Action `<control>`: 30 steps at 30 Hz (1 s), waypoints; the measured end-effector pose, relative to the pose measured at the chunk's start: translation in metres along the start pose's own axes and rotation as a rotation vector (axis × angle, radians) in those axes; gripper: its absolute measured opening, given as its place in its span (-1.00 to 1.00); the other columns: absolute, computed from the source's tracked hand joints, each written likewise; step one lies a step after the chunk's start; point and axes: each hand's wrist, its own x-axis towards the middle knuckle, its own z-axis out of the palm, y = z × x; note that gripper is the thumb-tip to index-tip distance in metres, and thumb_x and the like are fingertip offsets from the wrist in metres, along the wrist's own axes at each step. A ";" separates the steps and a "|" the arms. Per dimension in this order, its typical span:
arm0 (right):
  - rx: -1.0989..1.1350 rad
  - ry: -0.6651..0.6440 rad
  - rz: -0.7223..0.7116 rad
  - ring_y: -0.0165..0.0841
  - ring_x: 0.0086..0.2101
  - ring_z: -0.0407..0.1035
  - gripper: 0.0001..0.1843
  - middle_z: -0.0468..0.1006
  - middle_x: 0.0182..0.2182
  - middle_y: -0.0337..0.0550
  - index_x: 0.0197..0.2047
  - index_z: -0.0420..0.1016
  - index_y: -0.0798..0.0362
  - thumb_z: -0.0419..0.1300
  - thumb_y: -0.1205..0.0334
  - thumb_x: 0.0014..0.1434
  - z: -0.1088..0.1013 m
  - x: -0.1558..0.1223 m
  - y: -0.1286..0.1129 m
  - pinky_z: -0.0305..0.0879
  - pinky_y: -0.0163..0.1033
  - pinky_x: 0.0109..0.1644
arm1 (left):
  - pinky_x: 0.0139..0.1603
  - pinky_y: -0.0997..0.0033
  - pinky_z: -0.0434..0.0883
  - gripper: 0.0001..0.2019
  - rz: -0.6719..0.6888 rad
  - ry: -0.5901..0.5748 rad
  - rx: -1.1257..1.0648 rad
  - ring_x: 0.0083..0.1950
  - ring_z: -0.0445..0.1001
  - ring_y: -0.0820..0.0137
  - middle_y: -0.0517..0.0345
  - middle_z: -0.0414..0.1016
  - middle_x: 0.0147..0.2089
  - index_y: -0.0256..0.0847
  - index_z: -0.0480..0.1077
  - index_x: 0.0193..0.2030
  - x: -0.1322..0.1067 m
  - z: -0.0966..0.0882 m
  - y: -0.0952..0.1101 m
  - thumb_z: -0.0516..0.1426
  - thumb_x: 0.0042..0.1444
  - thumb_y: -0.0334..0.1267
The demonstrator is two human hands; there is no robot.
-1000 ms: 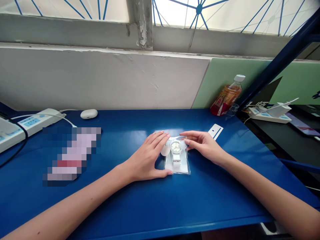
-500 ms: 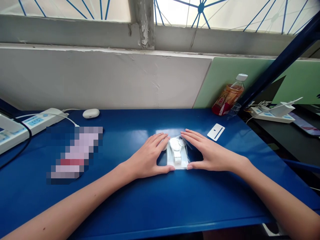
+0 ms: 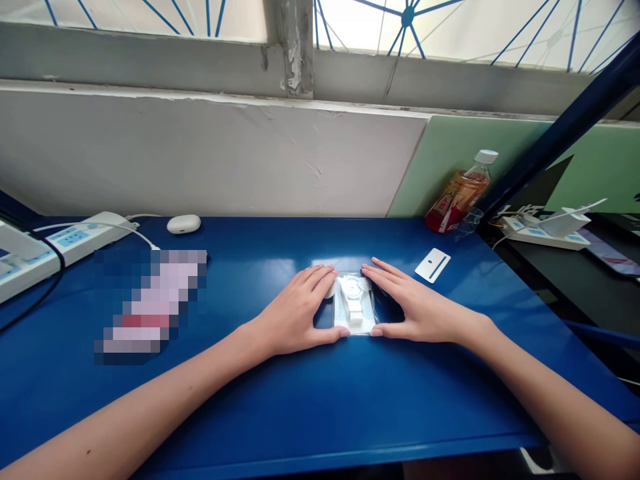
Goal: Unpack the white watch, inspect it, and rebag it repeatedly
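Observation:
A clear plastic bag [image 3: 368,321] lies flat on the blue desk between my two hands. Inside it is a white item [image 3: 355,310] with a round top and a strap-like lower part, resembling a wristwatch. My left hand [image 3: 300,310] rests on the desk at the bag's left side, fingers stretched and thumb apart, with the thumb tip at the near left corner. Part of a small white rounded thing [image 3: 331,291] shows beside its fingertips, mostly hidden. On the other side, my right hand [image 3: 410,300] is spread likewise, its thumb and fingertips at the bag's right edge.
A white card [image 3: 433,265] lies right of my hands, with a drink bottle [image 3: 460,197] behind it. At the left are a white earbud case [image 3: 183,224], a blurred-out phone-like object [image 3: 155,300] with a cable, and a power strip [image 3: 75,240]. The desk [image 3: 320,407] ends nearby.
The view has shifted very slightly. Both hands and the bag stay almost where they were.

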 end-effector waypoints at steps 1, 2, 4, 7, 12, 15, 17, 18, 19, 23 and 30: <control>0.002 -0.006 0.003 0.07 0.42 -0.19 0.09 0.06 0.42 0.17 0.48 -0.05 0.17 0.25 -0.27 0.12 0.000 0.000 0.000 0.07 0.19 0.40 | 0.39 -0.10 0.17 -0.12 -0.001 0.002 0.003 0.44 0.13 -0.08 -0.27 0.17 0.42 -0.30 0.09 0.42 0.000 0.000 0.000 0.22 0.11 0.20; 0.002 -0.012 0.007 0.06 0.42 -0.19 0.10 0.05 0.43 0.18 0.48 -0.06 0.19 0.25 -0.28 0.12 0.001 0.001 0.000 0.06 0.19 0.40 | 0.39 -0.10 0.18 -0.12 -0.002 0.001 0.008 0.43 0.13 -0.08 -0.28 0.17 0.42 -0.32 0.10 0.41 0.000 0.000 0.000 0.21 0.11 0.21; 0.006 -0.021 0.009 0.05 0.42 -0.19 0.09 0.04 0.43 0.20 0.48 -0.06 0.21 0.23 -0.27 0.13 0.001 0.001 0.001 0.07 0.19 0.40 | 0.39 -0.09 0.18 -0.10 -0.007 -0.003 0.019 0.44 0.12 -0.08 -0.31 0.17 0.42 -0.37 0.10 0.40 0.000 0.000 0.000 0.21 0.11 0.21; 0.026 -0.003 -0.002 0.07 0.41 -0.14 0.07 0.08 0.42 0.20 0.48 -0.05 0.16 0.25 -0.25 0.13 0.002 0.000 0.002 0.09 0.21 0.38 | 0.39 -0.09 0.18 -0.10 -0.020 -0.002 0.023 0.45 0.11 -0.07 -0.30 0.15 0.42 -0.36 0.09 0.41 -0.001 0.001 0.000 0.21 0.11 0.23; 0.032 0.010 -0.009 0.08 0.40 -0.12 0.06 0.09 0.41 0.21 0.48 -0.04 0.13 0.26 -0.24 0.13 0.002 0.000 0.003 0.10 0.22 0.38 | 0.40 -0.08 0.17 -0.10 -0.031 -0.005 0.013 0.45 0.10 -0.06 -0.29 0.15 0.43 -0.33 0.10 0.41 -0.001 0.001 -0.001 0.21 0.09 0.24; 0.023 0.005 0.008 0.09 0.40 -0.12 0.09 0.05 0.42 0.24 0.49 -0.08 0.16 0.25 -0.26 0.13 0.002 0.000 0.003 0.08 0.22 0.38 | 0.40 -0.09 0.17 -0.11 -0.031 0.003 -0.005 0.44 0.12 -0.07 -0.27 0.16 0.43 -0.32 0.10 0.41 -0.001 0.001 -0.001 0.22 0.10 0.22; 0.022 0.011 0.012 0.11 0.40 -0.11 0.10 0.04 0.42 0.25 0.49 -0.10 0.16 0.25 -0.27 0.12 0.003 0.000 0.004 0.08 0.23 0.38 | 0.39 -0.11 0.18 -0.12 -0.025 0.008 -0.010 0.44 0.13 -0.08 -0.27 0.16 0.43 -0.29 0.10 0.42 -0.001 0.002 -0.002 0.21 0.11 0.22; 0.020 0.011 0.014 0.11 0.40 -0.11 0.11 0.04 0.42 0.25 0.49 -0.10 0.16 0.25 -0.27 0.12 0.003 0.000 0.004 0.08 0.23 0.38 | 0.39 -0.12 0.18 -0.12 -0.021 0.008 -0.010 0.44 0.13 -0.08 -0.27 0.16 0.43 -0.29 0.09 0.42 -0.001 0.002 -0.002 0.20 0.11 0.22; 0.016 0.008 0.015 0.10 0.40 -0.11 0.11 0.04 0.42 0.25 0.49 -0.10 0.16 0.25 -0.27 0.12 0.003 0.000 0.004 0.07 0.22 0.39 | 0.39 -0.12 0.18 -0.12 -0.018 0.006 -0.008 0.44 0.13 -0.09 -0.27 0.16 0.42 -0.28 0.08 0.42 -0.002 0.002 -0.002 0.20 0.11 0.22; -0.007 -0.010 0.022 0.09 0.40 -0.13 0.11 0.00 0.43 0.27 0.49 -0.08 0.20 0.22 -0.30 0.13 0.002 0.001 0.003 0.06 0.22 0.39 | 0.39 -0.10 0.18 -0.12 -0.012 0.001 0.009 0.44 0.13 -0.08 -0.26 0.16 0.42 -0.27 0.07 0.43 -0.001 0.002 -0.003 0.20 0.12 0.22; 0.011 0.030 0.006 0.11 0.39 -0.07 0.09 0.03 0.43 0.24 0.49 -0.06 0.13 0.27 -0.26 0.11 0.002 0.000 0.003 0.08 0.23 0.38 | 0.39 -0.10 0.19 -0.12 -0.014 -0.014 0.015 0.44 0.12 -0.08 -0.29 0.16 0.42 -0.32 0.09 0.42 -0.001 0.000 -0.001 0.19 0.12 0.22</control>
